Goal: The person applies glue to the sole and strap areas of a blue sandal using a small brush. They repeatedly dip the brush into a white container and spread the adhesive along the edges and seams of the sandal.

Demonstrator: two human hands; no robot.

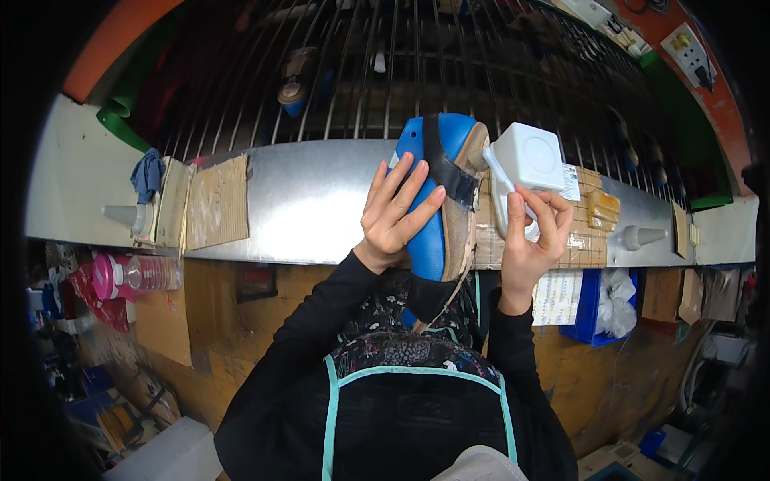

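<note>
A blue shoe (427, 247) with black bands and a tan sole stands tilted on its side, one end against my apron. My left hand (393, 218) holds it, fingers spread over the blue upper; the thumb is hidden. In a pinch of thumb and fingertips, my right hand (536, 240) holds a slim white-handled brush (496, 170). The brush's far end meets the sole edge, though its bristles are hard to make out. Just beyond my right hand is a white square-sided container (531, 155).
Under the shoe runs a metal worktop (297, 200), with dark metal rollers (353, 72) behind it. Cardboard (218, 200) lies at left; a yellow block (603, 210) and a grey nozzle-shaped piece (644, 237) lie at right. A blue bin (589, 309) holds white bags below.
</note>
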